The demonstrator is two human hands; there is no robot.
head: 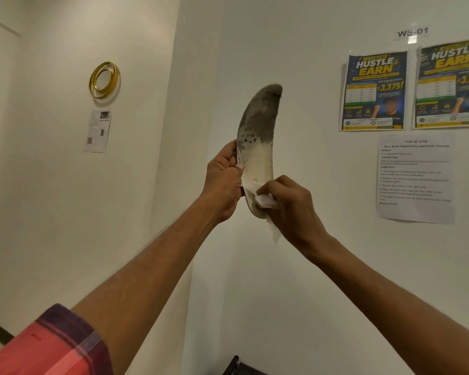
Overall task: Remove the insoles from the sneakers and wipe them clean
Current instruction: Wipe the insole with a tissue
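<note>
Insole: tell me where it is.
Head view, centre: the insole is held upright before the wall, left hand gripping its edge, right hand pressing a wipe on its lower end.

Heel end of insole (257, 147) is covered by right hand (290, 209) and the white wipe (266, 200) it pinches. Left hand (224, 182) grips the insole edge, fingers mostly behind it.
3 o'clock: second poster (450, 85) is cut by the frame edge. Body text of the printed sheet (414, 177) is too small to read.
10 o'clock: small sheet (97, 131) illegible.
6 o'clock: dark object (238, 366) cropped, unidentifiable.
7 o'clock: sleeve (52, 345) cropped.
</note>
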